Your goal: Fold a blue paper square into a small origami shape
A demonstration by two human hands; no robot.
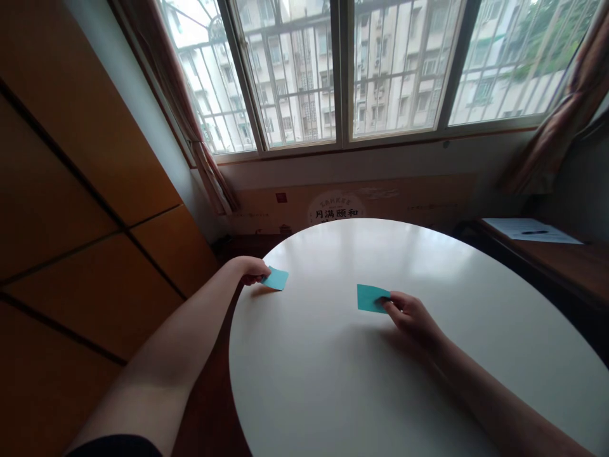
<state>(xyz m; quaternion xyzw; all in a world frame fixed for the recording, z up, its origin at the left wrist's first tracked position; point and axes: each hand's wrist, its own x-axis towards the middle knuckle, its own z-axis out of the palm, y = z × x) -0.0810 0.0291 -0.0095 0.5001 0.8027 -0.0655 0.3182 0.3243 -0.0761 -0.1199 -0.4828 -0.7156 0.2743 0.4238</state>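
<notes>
My left hand [255,270] reaches out to the left edge of the white oval table [304,374]. Its fingers pinch one corner of a light blue paper square [276,278], which sits just over the tabletop and casts a small shadow. Farther right, my right hand [410,315] is closed on the right end of a teal paper square [370,298]. That square is held a little above the table, with a soft shadow below the hand. Thumb and fingers cover part of each paper.
A printed sheet [530,231] lies on a brown side table [585,254] at the right. Orange-brown cabinet panels [80,266] rise on the left. Behind the table, a printed banner [419,200] stands under the barred windows, with curtains [190,108] at both sides.
</notes>
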